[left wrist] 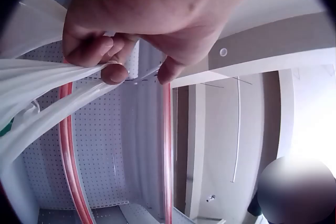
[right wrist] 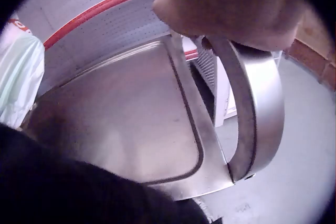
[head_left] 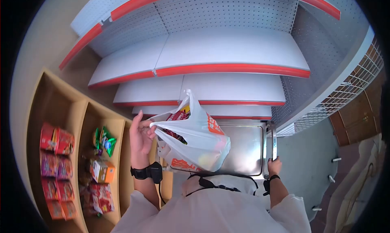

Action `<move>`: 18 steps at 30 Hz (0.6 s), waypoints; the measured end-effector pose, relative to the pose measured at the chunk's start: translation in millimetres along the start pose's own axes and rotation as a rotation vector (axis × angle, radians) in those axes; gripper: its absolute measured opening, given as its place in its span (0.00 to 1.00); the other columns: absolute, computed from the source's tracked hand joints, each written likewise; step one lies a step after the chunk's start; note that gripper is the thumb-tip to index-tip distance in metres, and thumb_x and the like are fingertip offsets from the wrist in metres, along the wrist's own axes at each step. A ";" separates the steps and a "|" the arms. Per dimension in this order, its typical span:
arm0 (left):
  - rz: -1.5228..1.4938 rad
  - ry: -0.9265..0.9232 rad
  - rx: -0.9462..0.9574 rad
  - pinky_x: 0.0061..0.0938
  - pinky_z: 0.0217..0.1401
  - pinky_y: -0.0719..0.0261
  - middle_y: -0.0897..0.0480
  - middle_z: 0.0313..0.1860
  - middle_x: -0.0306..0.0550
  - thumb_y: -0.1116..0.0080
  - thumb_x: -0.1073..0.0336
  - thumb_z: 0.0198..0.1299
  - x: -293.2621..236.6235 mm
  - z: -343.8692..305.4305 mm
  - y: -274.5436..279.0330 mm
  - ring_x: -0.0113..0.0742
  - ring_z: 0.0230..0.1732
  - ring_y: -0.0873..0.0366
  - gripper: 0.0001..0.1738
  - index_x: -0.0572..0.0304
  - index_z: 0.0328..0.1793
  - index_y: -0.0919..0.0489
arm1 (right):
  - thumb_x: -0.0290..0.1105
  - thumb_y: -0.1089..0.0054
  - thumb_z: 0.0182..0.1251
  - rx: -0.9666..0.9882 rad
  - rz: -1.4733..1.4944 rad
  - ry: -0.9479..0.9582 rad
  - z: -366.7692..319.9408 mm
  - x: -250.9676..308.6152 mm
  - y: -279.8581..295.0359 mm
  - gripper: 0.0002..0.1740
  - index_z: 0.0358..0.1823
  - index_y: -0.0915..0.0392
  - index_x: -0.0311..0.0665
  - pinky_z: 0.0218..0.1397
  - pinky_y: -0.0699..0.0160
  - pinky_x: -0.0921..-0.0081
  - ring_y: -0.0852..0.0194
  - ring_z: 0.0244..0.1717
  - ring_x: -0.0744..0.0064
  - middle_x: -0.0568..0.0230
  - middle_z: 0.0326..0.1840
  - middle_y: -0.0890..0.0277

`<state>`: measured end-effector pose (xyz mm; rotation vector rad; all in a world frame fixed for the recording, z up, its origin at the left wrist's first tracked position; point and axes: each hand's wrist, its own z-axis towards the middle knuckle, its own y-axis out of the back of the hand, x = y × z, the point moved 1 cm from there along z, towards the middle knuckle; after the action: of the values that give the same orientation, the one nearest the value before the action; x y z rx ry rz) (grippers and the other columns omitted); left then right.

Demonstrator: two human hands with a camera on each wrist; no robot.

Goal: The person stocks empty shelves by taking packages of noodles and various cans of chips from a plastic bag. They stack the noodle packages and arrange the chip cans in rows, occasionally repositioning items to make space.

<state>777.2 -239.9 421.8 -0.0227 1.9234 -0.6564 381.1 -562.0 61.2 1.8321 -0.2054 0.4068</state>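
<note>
In the head view, we see the left hand (head_left: 142, 134) holding the plastic bag (head_left: 207, 139) by its gathered top, with the bag's bulk over the left part of the steel cart top (head_left: 245, 147). Red packets (head_left: 178, 115) show through the gap below the handles. We judge the step in hand to be managing the loaded bag at the shelves (head_left: 231, 50); the next move likely calls for spreading its mouth or steadying its weight. The left forearm points forward, palm turned inward; the right arm reaches down to the cart handle (head_left: 274, 141), which the right hand (head_left: 274, 167) grips.

In the left wrist view, curled fingers pinch the 2 stretched strips of the bag, while 1 digit stands away from them.

In the right wrist view, the right hand lies over the curved handle; we cannot see every fingertip. The bag sits at the far left edge.
</note>
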 end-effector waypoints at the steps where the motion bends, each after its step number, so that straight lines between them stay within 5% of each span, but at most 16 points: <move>1: -0.006 0.018 0.023 0.17 0.23 0.33 0.21 0.24 0.45 0.41 0.49 0.58 -1.8 15.6 1.9 0.28 0.25 0.26 0.23 0.64 0.24 0.21 | 0.40 0.40 0.53 -0.009 -0.063 -0.019 -3.2 3.0 0.4 0.24 0.45 0.30 0.29 0.44 0.22 0.52 0.22 0.40 0.40 0.38 0.37 0.22; 3: -0.011 0.078 -0.035 0.19 0.25 0.31 0.21 0.24 0.44 0.41 0.51 0.59 0.3 44.4 -0.7 0.29 0.26 0.26 0.20 0.62 0.26 0.21 | 0.40 0.40 0.53 -0.030 -0.131 -0.065 -4.4 4.2 -4.9 0.23 0.44 0.30 0.29 0.44 0.22 0.53 0.22 0.40 0.41 0.40 0.37 0.22; 7: 0.017 0.152 0.247 0.29 0.41 0.25 0.22 0.26 0.44 0.43 0.54 0.61 5.1 77.9 -11.2 0.31 0.34 0.25 0.16 0.59 0.30 0.22 | 0.43 0.41 0.54 0.132 -0.218 -0.197 -7.1 10.3 4.1 0.32 0.56 0.38 0.32 0.50 0.24 0.55 0.24 0.47 0.44 0.44 0.45 0.23; 10: 0.002 0.183 0.310 0.32 0.50 0.26 0.22 0.30 0.44 0.45 0.56 0.62 9.4 75.0 -21.9 0.31 0.37 0.26 0.14 0.60 0.33 0.23 | 0.40 0.38 0.50 0.087 -0.581 -0.169 -28.4 29.9 8.3 0.37 0.61 0.41 0.33 0.57 0.33 0.57 0.37 0.59 0.55 0.55 0.57 0.36; 18: -0.263 0.201 0.316 0.42 0.65 0.32 0.22 0.34 0.48 0.49 0.61 0.64 11.4 69.9 -26.4 0.36 0.42 0.26 0.13 0.65 0.36 0.23 | 0.37 0.34 0.42 -0.182 -0.379 -0.079 -53.3 61.3 3.4 0.39 0.57 0.40 0.33 0.54 0.31 0.54 0.42 0.58 0.50 0.51 0.56 0.41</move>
<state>824.5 -296.0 403.5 -0.0107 2.0041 -1.1725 427.5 -508.2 100.8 1.6619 0.0513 0.0479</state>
